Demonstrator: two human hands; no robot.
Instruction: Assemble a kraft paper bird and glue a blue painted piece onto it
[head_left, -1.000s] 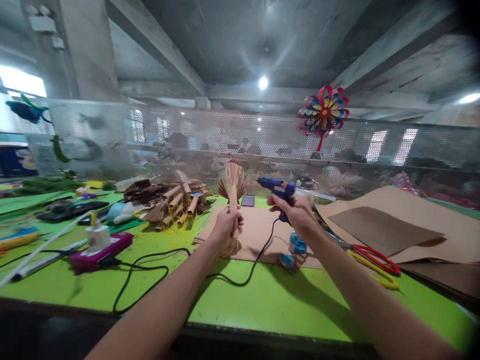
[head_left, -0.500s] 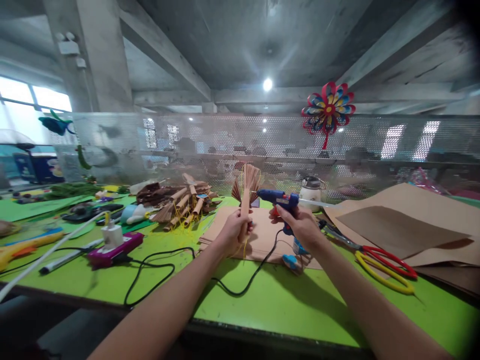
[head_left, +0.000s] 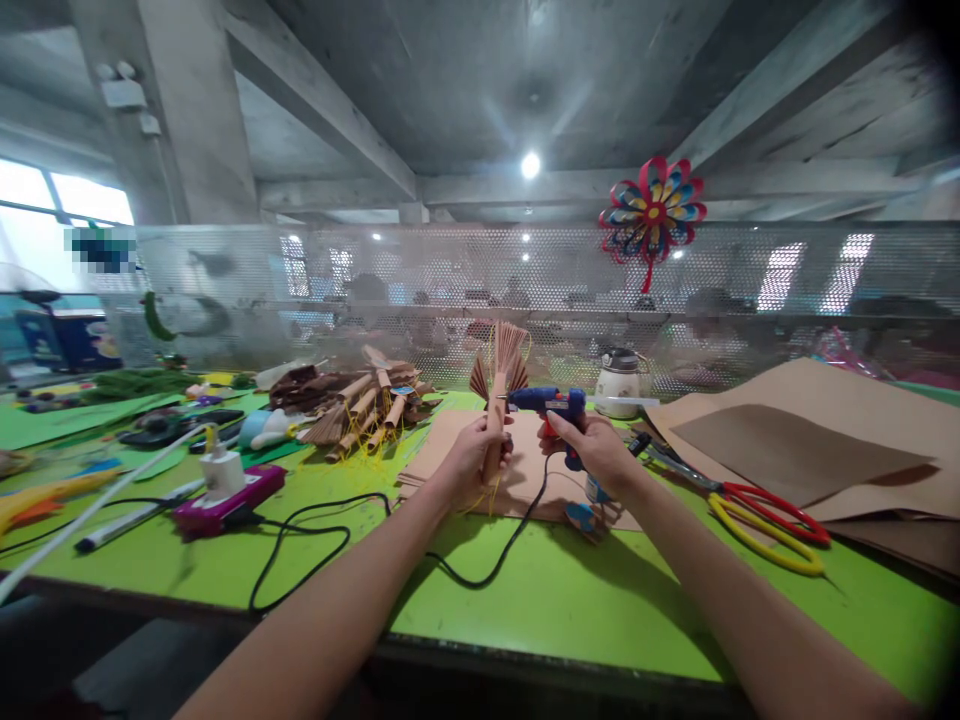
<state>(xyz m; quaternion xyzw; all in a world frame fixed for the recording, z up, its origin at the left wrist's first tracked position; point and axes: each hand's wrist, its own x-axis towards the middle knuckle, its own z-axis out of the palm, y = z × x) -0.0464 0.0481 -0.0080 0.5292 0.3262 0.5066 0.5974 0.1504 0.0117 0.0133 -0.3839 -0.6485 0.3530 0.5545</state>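
Note:
In my left hand (head_left: pixel 474 455) is a brown paper craft (head_left: pixel 496 415), a rolled tube with pleated fans spreading at its top and yellow string hanging from it. My right hand (head_left: pixel 589 447) is closed around a blue hot glue gun (head_left: pixel 551 400) with an orange-red trigger. The gun's nozzle points left and is at the tube, just above my left fingers; whether it touches I cannot tell. A clear glue stick (head_left: pixel 626 401) juts from the gun's back. Beneath both hands lies a stack of brown paper sheets (head_left: pixel 435 450).
Scissors (head_left: pixel 772 520) with red and yellow handles and large brown paper sheets (head_left: pixel 810 420) lie to the right. A pile of similar paper crafts (head_left: pixel 367 410), a purple power strip (head_left: pixel 229 500) and black cord (head_left: pixel 480 580) are leftward. A white jug (head_left: pixel 619 380) stands behind.
The paper craft has tilted slightly to the right at its top, and the glue gun has moved a little left and down along the tube. Both hands keep their hold.

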